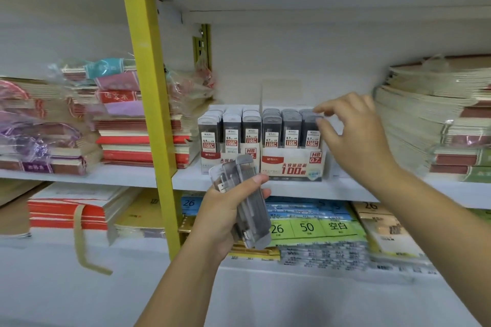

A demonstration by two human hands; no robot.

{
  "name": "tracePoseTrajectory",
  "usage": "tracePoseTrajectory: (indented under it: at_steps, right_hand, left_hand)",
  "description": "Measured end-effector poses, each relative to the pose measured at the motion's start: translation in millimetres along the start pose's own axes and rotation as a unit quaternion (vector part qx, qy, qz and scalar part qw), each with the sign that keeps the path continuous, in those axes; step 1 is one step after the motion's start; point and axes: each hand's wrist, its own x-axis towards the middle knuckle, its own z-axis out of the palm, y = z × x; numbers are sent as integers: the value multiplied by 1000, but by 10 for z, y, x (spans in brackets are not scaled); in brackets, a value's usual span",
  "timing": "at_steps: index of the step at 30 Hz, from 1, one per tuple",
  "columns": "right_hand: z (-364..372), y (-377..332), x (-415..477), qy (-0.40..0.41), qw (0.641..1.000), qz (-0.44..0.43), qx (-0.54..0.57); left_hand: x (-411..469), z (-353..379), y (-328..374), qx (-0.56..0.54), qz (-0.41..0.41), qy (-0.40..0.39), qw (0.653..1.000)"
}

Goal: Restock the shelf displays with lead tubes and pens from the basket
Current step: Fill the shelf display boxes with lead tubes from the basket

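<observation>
Two display boxes of grey lead tubes stand side by side on the middle shelf: the 0.5 box [228,164] on the left and the 0.7 box [292,167] on the right, both full of upright tubes. My left hand [225,215] grips a bundle of several clear grey lead tubes [244,202] below and in front of the 0.5 box. My right hand [353,135] reaches over the right end of the 0.7 box, thumb and fingertips at the top of the rightmost tube [310,125]. Whether they pinch it is unclear. The basket is out of view.
Stacks of notebooks [143,138] fill the shelf to the left, with a yellow upright post [151,103] in front. Pale notebook stacks [430,119] sit on the right. The lower shelf [292,284] holds label packs [313,228] and booklets.
</observation>
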Motion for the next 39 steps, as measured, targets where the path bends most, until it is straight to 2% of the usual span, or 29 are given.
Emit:
tracePoseTrajectory:
  at_steps: [1,3,6,8,13,16,19,30,33,35,39]
  right_hand:
    - [-2,-105,-144,-10,997,9,74]
    - [32,-302,-446,-100,970,61,212]
    - [102,-427,-827,-240,888,167,355]
    - [121,-403,-987,-252,853,212,404]
    - [110,-257,-1114,-232,843,251,415]
    - [72,-199,-1138,-239,817,263,454]
    - [52,-155,-1187,-268,810,252,457]
    - [7,-65,-1171,-261,798,278,467]
    - [22,-67,-1172,-258,806,266,462]
    - [16,-84,-1156,-245,824,250,445]
    - [-113,-101,-914,-161,868,198,427]
  left_hand:
    - [-29,-3,-16,5,0,-15,1000]
    - [-103,17,-47,19,-5,-42,999]
    - [-226,87,-136,28,-27,-88,995]
    - [-282,108,-234,29,-38,-116,992]
    - [-365,71,-405,68,-99,-108,987]
    - [-374,40,-465,100,-114,-93,984]
    - [-381,45,-497,120,-108,-97,982]
    - [-333,48,-478,115,-120,-45,985]
    - [-333,40,-458,104,-117,-42,987]
    - [-320,30,-429,102,-113,-38,988]
    - [-225,12,-331,59,-94,-34,993]
